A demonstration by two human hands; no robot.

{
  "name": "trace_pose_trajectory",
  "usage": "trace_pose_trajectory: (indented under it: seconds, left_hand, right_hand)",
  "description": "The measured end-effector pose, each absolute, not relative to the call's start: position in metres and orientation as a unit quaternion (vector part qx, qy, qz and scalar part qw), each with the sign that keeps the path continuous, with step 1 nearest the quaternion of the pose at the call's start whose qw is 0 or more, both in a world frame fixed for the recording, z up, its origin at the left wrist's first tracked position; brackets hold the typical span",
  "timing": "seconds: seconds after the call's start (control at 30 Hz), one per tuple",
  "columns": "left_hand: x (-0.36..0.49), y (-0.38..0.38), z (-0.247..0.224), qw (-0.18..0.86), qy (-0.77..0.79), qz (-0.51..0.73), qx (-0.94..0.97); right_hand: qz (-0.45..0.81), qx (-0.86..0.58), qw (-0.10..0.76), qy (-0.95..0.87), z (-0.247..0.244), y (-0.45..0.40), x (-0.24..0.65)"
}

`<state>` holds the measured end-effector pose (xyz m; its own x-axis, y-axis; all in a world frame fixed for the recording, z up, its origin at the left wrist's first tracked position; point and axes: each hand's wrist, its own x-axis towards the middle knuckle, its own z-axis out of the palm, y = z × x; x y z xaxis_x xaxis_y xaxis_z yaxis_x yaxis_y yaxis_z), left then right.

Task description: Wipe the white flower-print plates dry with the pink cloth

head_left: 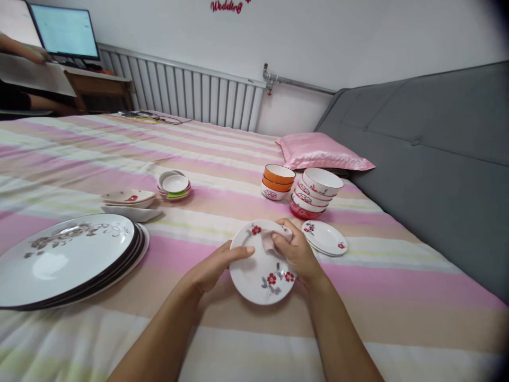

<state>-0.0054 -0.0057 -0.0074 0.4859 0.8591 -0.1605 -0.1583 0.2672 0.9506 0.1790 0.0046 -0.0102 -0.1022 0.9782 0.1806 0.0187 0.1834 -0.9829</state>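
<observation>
Between my hands is a small white plate with red flowers and grey leaves, tilted toward me above the bed. My left hand grips its left rim, thumb on the face and fingers hidden beneath. My right hand is closed on a pale cloth pressed against the plate's upper right. Just to the right lie flowered plates in a low stack. Behind them stand a stack of white and red bowls and a shorter stack of orange and white bowls.
Large oval plates are stacked at the left. Beyond them are shallow dishes and small nested bowls. A pink pillow rests by the grey headboard. Cables lie at the bed's far edge; a person sits near monitors.
</observation>
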Motion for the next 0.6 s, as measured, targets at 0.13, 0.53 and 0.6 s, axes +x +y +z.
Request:
trace_pose_trajectory:
  seconds: [0.13,0.53,0.6]
  left_hand:
    - [0.004,-0.006,-0.010,0.692,0.338,0.384,0.509]
    - [0.026,-0.008,-0.023,0.676,0.378,0.476,0.416]
    - [0.026,-0.008,-0.022,0.679,0.374,0.486,0.404]
  right_hand:
    - [0.422,-0.473,0.626,-0.456,-0.015,0.012,0.172]
    - [0.379,-0.500,0.643,-0.440,-0.020,0.010,0.159]
    - [0.391,-0.487,0.640,-0.448,-0.019,0.009,0.161]
